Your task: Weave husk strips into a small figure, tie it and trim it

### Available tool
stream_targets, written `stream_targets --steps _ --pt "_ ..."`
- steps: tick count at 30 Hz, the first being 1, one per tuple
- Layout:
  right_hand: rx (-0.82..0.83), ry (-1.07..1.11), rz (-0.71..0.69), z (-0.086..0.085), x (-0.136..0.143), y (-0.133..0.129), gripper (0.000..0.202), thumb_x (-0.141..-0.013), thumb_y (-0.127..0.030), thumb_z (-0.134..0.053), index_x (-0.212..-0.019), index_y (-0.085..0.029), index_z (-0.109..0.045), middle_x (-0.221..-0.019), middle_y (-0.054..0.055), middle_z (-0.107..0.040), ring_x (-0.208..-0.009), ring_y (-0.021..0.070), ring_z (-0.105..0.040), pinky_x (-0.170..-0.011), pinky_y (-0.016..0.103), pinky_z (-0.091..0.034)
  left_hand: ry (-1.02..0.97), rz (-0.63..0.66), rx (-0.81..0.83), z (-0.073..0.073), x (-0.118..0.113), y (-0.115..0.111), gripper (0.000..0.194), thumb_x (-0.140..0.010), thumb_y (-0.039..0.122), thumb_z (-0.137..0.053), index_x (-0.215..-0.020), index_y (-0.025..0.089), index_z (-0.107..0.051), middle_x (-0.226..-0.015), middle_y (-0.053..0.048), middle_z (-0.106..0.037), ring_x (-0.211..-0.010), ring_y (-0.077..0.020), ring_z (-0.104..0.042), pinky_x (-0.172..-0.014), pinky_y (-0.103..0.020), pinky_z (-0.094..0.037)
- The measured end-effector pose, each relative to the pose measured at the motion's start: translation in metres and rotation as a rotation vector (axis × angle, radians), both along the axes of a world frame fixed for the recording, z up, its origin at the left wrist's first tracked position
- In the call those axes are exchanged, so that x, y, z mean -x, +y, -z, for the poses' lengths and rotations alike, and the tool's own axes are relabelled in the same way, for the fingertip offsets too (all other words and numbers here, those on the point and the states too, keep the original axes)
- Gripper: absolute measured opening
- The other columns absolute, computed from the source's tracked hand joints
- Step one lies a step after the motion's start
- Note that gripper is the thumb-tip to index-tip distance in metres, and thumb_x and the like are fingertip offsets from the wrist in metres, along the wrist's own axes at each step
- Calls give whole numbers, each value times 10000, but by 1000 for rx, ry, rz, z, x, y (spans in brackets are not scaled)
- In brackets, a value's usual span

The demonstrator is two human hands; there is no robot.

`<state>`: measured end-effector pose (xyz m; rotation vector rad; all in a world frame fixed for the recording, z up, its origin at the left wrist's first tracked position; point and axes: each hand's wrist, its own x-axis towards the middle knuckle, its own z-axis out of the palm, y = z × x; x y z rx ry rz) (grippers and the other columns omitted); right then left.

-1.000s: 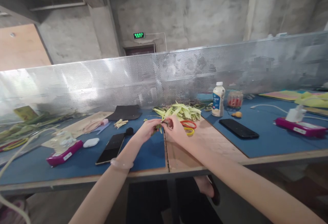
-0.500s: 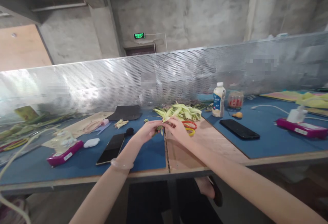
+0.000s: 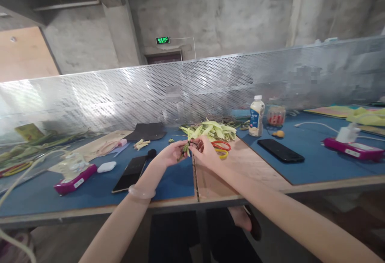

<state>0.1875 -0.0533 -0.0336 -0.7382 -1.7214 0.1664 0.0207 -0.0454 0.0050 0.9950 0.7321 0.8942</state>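
From my remote seat, I see the left hand (image 3: 174,153) curled round a small green bundle (image 3: 185,149), just this side of the pale leaf pile (image 3: 219,130). The right hand (image 3: 207,152) pinches apparently dark cord (image 3: 195,145). I judge this binding; next calls for even tension.

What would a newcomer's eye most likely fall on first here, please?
Probably the heap of pale green strips at the centre, with the left hand and right hand close together at a small green bundle in front. Next, the glowing exit sign on the back wall, and the bottle right of the heap.
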Motion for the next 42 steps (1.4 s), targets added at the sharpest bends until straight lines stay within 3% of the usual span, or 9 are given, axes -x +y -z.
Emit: stream_targets --steps 6,10,23,33,42 --pt "-198 -120 82 -2 0 -6 143 -773 -301 -567 -796 -181 -492 -890 64 -482 -898 196 -485 -813 345 -423 -93 6 23 -3 2 -1 182 -852 245 -514 -977 125 -569 -850 -22 -608 -637 -98 -574 -556 -248 -498" --pt "-266 -179 150 -3 2 -8 120 -816 -297 -529 -785 -182 -533 -887 71 -496 -912 203 -482 -831 345 -414 -103 12 28 -1 2 0 167 -851 234 -515 -962 124 -575 -836 -18 -610 -630 -95 -574 -559 -246 -498" --pt "-286 -307 270 -1 4 -6 183 -852 -227 -462 -691 -176 -534 -764 56 -525 -806 197 -480 -780 331 -411 -53 -25 15 -1 -1 -1 187 -850 240 -516 -994 130 -562 -885 -30 -601 -664 -106 -575 -567 -254 -499" --pt "-187 -244 345 1 2 -1 176 -839 -336 -517 -768 -178 -550 -808 73 -535 -829 219 -500 -747 349 -415 -5 6 -66 4 0 3 193 -850 240 -516 -1004 132 -559 -870 -26 -598 -642 -99 -568 -549 -245 -494" --pt "-221 -409 269 0 3 -4 180 -861 -215 -464 -710 -176 -553 -786 62 -528 -807 203 -481 -755 341 -394 2 -38 -114 4 -2 4 177 -850 228 -516 -990 131 -562 -865 -24 -597 -633 -93 -563 -536 -233 -489"
